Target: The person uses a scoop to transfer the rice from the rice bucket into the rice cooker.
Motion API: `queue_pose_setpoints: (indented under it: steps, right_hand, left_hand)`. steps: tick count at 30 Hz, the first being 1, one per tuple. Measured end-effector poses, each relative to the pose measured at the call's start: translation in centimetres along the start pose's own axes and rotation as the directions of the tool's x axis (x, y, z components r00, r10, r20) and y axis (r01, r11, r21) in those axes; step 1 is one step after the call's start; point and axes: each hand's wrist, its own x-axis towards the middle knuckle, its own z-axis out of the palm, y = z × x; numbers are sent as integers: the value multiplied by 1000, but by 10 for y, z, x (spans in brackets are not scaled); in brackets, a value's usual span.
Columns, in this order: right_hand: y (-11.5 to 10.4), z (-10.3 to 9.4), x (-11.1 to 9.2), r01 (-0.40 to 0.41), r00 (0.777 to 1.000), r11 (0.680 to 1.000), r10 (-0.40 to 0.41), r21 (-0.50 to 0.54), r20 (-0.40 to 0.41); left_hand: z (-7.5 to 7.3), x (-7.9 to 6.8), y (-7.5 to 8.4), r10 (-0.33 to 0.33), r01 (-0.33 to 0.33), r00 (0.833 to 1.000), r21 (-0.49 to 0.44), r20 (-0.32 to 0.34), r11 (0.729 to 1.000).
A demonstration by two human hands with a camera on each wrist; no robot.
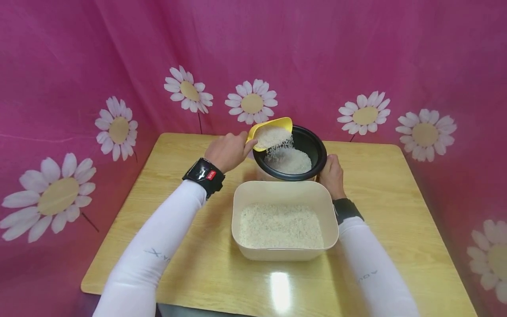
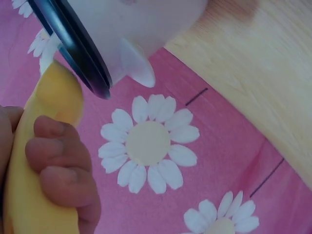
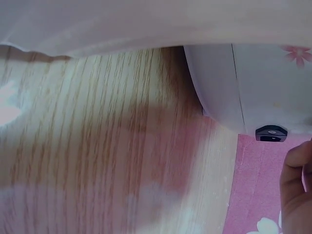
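Observation:
My left hand [image 1: 227,152] grips the handle of a yellow scoop [image 1: 286,123], tilted over a black inner pot [image 1: 318,152]. White rice [image 1: 272,136] streams from the scoop onto a heap of rice [image 1: 291,162] in the pot. In the left wrist view, fingers curl round the scoop [image 2: 53,95] beside the dark rim. The pot sits in a pale rice cooker [image 3: 265,87] with a flower print, its lower part mostly hidden in the head view. My right hand [image 1: 333,177] holds the cooker's right side, its exact grip partly hidden.
A cream rectangular bin [image 1: 285,189] holding rice [image 1: 281,226] stands directly in front of the cooker on a wooden table [image 1: 190,264]. Pink cloth [image 1: 309,53] with daisies surrounds the table's back and sides. A black socket [image 3: 271,133] sits low on the cooker.

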Motion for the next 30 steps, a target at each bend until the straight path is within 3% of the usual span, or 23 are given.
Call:
queue_pose_setpoints:
  steps: [5, 10, 20, 30]
  right_hand:
    - [4, 0, -5, -17, 1000, 999, 16, 34, 7]
    - [4, 1, -4, 17, 1000, 999, -17, 41, -4]
    - [-3, 1, -3, 39, 999, 999, -39, 14, -38]
    - [2, 0, -4, 53, 997, 999, -52, 1, -63]
  left_hand:
    - [2, -2, 0, 50, -44, 997, 95, -59, 995]
    - [2, -3, 1, 78, -58, 991, 177, -108, 982]
    - [1, 2, 7, 115, -70, 979, 252, -167, 965]
    - [8, 3, 12, 139, -89, 972, 246, -190, 965]
